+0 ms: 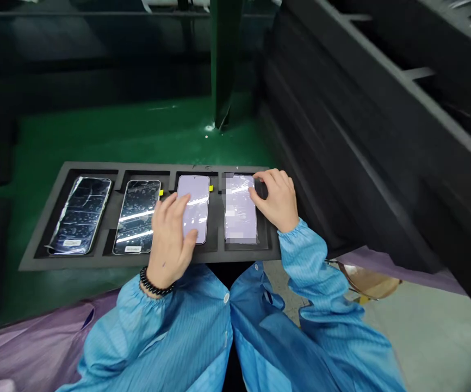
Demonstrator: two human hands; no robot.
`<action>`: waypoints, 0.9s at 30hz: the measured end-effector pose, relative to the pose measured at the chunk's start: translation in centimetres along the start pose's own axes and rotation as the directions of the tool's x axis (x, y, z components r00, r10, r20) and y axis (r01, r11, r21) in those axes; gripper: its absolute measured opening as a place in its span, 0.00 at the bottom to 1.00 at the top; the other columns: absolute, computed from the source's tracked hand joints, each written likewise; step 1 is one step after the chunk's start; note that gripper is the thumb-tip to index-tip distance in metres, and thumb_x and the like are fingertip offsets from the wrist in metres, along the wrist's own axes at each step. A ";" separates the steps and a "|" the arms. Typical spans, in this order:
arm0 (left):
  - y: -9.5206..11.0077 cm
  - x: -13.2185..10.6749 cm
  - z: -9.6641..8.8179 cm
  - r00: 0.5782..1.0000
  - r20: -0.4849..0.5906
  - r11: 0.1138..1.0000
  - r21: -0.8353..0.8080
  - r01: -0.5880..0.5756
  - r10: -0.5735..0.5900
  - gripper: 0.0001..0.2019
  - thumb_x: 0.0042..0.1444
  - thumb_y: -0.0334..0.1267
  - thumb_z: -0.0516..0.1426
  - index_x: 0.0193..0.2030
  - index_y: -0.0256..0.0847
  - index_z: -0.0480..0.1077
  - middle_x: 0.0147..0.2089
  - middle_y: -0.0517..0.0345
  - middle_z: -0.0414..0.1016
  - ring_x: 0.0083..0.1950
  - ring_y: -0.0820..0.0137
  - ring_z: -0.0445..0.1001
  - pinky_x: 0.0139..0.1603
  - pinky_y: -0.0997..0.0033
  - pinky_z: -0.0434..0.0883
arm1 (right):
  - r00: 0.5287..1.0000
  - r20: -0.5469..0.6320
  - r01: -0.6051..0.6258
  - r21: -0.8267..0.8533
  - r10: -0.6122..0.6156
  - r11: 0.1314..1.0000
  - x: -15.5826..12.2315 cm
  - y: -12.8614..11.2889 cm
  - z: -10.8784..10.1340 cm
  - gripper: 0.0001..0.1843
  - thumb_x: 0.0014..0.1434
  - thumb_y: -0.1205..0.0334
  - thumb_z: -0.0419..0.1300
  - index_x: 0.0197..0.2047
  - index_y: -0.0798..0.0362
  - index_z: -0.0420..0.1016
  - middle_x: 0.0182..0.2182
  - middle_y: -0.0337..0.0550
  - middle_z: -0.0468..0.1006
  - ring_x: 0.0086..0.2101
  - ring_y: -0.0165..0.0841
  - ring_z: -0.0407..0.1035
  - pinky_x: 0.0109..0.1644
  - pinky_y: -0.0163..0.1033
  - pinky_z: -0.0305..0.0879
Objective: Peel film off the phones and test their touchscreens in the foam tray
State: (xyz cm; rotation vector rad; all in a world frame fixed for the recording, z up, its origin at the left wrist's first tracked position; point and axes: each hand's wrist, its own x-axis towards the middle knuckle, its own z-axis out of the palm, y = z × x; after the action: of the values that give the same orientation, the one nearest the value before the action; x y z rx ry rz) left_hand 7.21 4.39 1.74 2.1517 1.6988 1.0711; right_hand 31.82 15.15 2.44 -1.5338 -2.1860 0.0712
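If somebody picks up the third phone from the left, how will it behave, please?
Probably stiff: the phone looks like a thin, flat slab. Bright reflections suggest a smooth surface, so it may slip. It lies on its broad side in the black tray, so rolling seems unlikely.

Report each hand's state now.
Left hand: open, over the third phone from left.
Right hand: partly curled at the rightmost phone; grip can't be told.
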 end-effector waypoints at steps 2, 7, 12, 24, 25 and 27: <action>1.0 1.4 1.4 0.995 0.091 1.000 -0.002 -0.029 0.029 0.27 0.72 0.50 0.41 0.72 0.39 0.52 0.68 0.43 0.62 0.73 0.55 0.54 0.75 0.46 0.48 | 1.000 0.023 0.004 -0.011 -0.004 1.000 0.7 -0.1 0.3 0.09 0.60 0.59 0.62 0.43 0.51 0.75 0.41 0.46 0.77 0.43 0.43 0.68 0.46 0.46 0.58; 2.0 2.6 3.2 0.985 0.172 0.999 -0.029 -0.027 0.032 0.28 0.72 0.50 0.39 0.71 0.37 0.54 0.69 0.44 0.62 0.75 0.55 0.51 0.76 0.42 0.42 | 0.999 0.036 0.020 0.019 -0.021 1.000 0.8 -0.1 0.3 0.10 0.68 0.63 0.53 0.36 0.51 0.74 0.38 0.45 0.78 0.41 0.40 0.67 0.45 0.45 0.56; 1.5 2.2 2.5 0.989 0.137 0.984 -0.162 0.069 -0.047 0.27 0.72 0.50 0.39 0.69 0.37 0.56 0.67 0.45 0.65 0.73 0.58 0.55 0.75 0.47 0.52 | 0.998 0.057 0.008 0.082 -0.013 0.997 -0.2 0.0 -0.2 0.10 0.68 0.64 0.51 0.37 0.51 0.72 0.37 0.42 0.78 0.39 0.36 0.67 0.45 0.41 0.58; 3.6 2.6 4.9 0.916 0.379 0.903 -0.337 0.266 -0.129 0.33 0.69 0.56 0.42 0.72 0.35 0.50 0.71 0.39 0.58 0.73 0.57 0.57 0.77 0.44 0.47 | 0.981 0.134 -0.158 0.148 0.139 0.976 0.4 -1.1 0.8 0.16 0.68 0.66 0.48 0.54 0.56 0.71 0.47 0.53 0.80 0.46 0.44 0.69 0.53 0.48 0.59; 3.8 2.5 5.1 0.902 0.398 0.872 -0.369 0.322 -0.165 0.34 0.68 0.57 0.42 0.72 0.35 0.49 0.73 0.39 0.56 0.75 0.56 0.54 0.77 0.45 0.48 | 0.978 0.131 -0.182 0.174 0.160 0.968 0.4 -1.0 0.8 0.16 0.68 0.66 0.47 0.55 0.56 0.70 0.47 0.53 0.79 0.46 0.44 0.70 0.54 0.48 0.60; 4.0 2.4 5.4 0.872 0.426 0.797 -0.427 0.428 -0.240 0.37 0.66 0.59 0.43 0.73 0.35 0.47 0.74 0.40 0.52 0.76 0.56 0.50 0.77 0.45 0.47 | 0.971 0.123 -0.229 0.242 0.204 0.943 0.5 -0.8 0.9 0.17 0.68 0.65 0.46 0.55 0.57 0.70 0.47 0.53 0.79 0.48 0.43 0.70 0.56 0.48 0.61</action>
State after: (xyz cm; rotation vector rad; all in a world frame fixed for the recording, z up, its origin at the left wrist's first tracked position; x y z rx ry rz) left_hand 13.91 6.78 1.07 1.5141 1.3649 0.8437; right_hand 30.61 15.49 2.07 -1.6420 -1.9771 0.4888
